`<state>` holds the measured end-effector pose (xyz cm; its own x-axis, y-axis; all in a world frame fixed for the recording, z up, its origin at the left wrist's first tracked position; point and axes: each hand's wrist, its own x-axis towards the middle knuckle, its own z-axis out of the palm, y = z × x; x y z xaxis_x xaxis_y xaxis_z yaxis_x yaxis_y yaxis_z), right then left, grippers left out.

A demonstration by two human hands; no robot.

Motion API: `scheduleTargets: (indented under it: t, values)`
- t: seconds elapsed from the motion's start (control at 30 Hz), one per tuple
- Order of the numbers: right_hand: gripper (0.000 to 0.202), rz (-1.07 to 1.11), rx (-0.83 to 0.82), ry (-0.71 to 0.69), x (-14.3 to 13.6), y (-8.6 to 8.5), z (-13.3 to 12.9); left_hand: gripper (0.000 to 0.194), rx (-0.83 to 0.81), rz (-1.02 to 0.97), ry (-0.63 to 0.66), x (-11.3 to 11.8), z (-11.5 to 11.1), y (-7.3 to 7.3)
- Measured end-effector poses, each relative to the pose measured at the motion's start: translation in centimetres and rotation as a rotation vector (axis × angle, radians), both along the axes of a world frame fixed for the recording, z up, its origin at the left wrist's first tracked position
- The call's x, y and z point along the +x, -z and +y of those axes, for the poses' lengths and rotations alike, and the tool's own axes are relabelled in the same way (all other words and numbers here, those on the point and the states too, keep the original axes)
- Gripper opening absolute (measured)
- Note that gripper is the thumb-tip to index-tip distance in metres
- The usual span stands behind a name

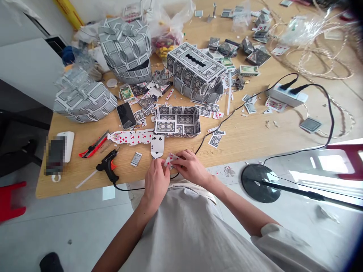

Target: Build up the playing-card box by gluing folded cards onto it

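Observation:
At the table's front edge, a playing card with red pips (169, 160) is pinched between my two hands. My left hand (157, 181) is closed, its thumb and fingers at the card's left side. The fingers of my right hand (193, 167) grip the card's right side. Just beyond my left fingertips is the end of a strip of joined playing cards (136, 137), where a club card (157, 145) points toward me. Behind it stands an open box made of cards (193, 122). A face-down card (136, 159) lies to the left.
A black glue gun (109, 166) and a red utility knife (95, 145) lie left. A phone (126, 115), a lidded card box (195, 71) and woven card baskets (85, 100) stand behind. The black cable (224, 122) runs past my right hand to a power strip (287, 94).

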<state>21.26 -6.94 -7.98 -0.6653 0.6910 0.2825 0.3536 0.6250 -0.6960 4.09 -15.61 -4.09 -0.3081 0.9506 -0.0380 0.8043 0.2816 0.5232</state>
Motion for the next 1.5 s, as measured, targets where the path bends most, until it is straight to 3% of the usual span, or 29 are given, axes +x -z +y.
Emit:
scheduleTargets:
  t: [0.17, 0.33, 0.47, 0.87, 1.2, 1.5]
  values:
    - [0.016, 0.087, -0.007, -0.006, 0.4, 0.4, -0.2, 0.004, -0.004, 0.077, 0.032, 0.1, -0.1, -0.1]
    - [0.015, 0.116, -0.030, 0.034, 0.3, 0.5, -0.4, 0.008, -0.066, 0.023, 0.041, -0.4, 0.3, 0.0]
    - [0.018, 0.023, -0.030, 0.033, -0.1, 0.0, -0.4, 0.007, -0.097, 0.012, 0.021, -0.3, 0.8, 0.0]
    - [0.031, -0.253, 0.021, 0.021, -0.2, -1.0, -0.4, 0.010, 0.017, 0.247, 0.137, 1.1, 0.9, 0.8]
    - [0.030, -0.280, -0.017, -0.009, -0.3, -1.3, 0.4, 0.020, 0.179, 0.274, 0.209, 1.4, -0.4, 1.6]
    - [0.032, -0.305, 0.043, -0.047, -0.1, -1.3, 0.7, 0.045, 0.214, 0.141, 0.310, 0.3, -1.8, 1.7]
